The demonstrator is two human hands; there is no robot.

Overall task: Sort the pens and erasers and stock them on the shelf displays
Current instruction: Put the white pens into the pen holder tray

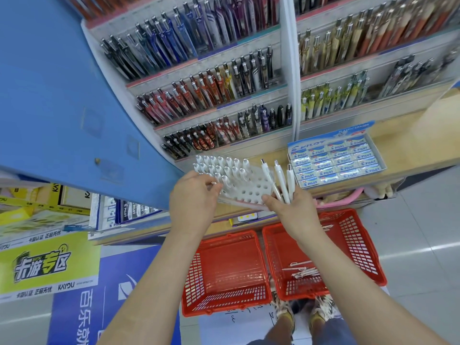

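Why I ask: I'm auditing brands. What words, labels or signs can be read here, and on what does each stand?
"PILOT": eraser sleeves in the display box.
"PLASTIC ERASER": raised box flap, faint.
"卡游专区" and "KAYOU": yellow-green poster.
"PILOT": carton edge under the blue panel.
"百乐": blue floor banner.
Prints on the shelved pens: too small to read.

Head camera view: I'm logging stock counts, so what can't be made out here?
All in the head view:
- Pen pinched by the left hand: only its metal tip shows; fingers hide the barrel.
- White pens in the right hand: lower ends hidden in the grip.
- Pen rack: near edge covered by both hands, so free holes are uncountable.
- Loose pens in the right basket: too small and blurred to count.
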